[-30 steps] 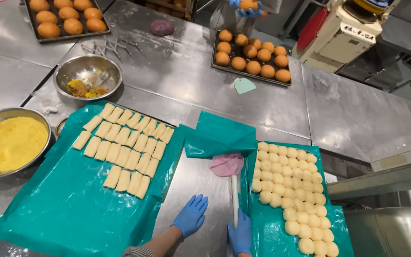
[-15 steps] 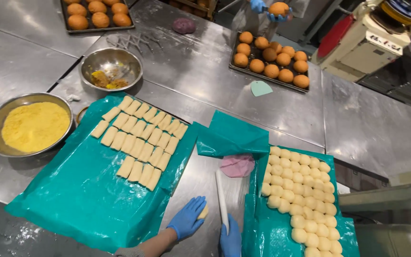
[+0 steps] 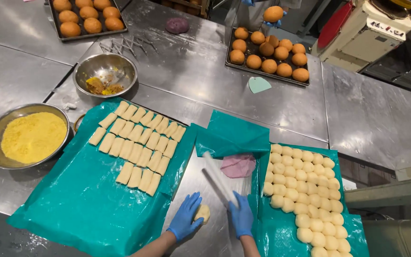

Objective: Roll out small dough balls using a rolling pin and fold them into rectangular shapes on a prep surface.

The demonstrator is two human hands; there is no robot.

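My left hand (image 3: 185,218), in a blue glove, rests on the steel table with its fingers around a small pale dough ball (image 3: 202,212). Beside it my right hand (image 3: 241,216), also gloved in blue, grips a thin white rolling pin (image 3: 217,178) that slants up and to the left, blurred with motion. A flat pink dough piece (image 3: 238,165) lies just beyond the pin. Several pale dough balls (image 3: 305,190) cover the green sheet on my right. Rows of pale dough strips (image 3: 139,145) lie on the green sheet (image 3: 79,202) on my left.
A steel bowl of yellow crumbs (image 3: 32,135) and a smaller steel bowl (image 3: 104,74) stand at the left. Trays of browned buns (image 3: 268,56) sit at the back, where another person's gloved hand holds a bun (image 3: 273,13). A machine (image 3: 365,33) stands at the right.
The rolling pin has swung from lying nearly straight away from me to slanting up and left. My left hand stays on the dough ball. The view has shifted slightly.
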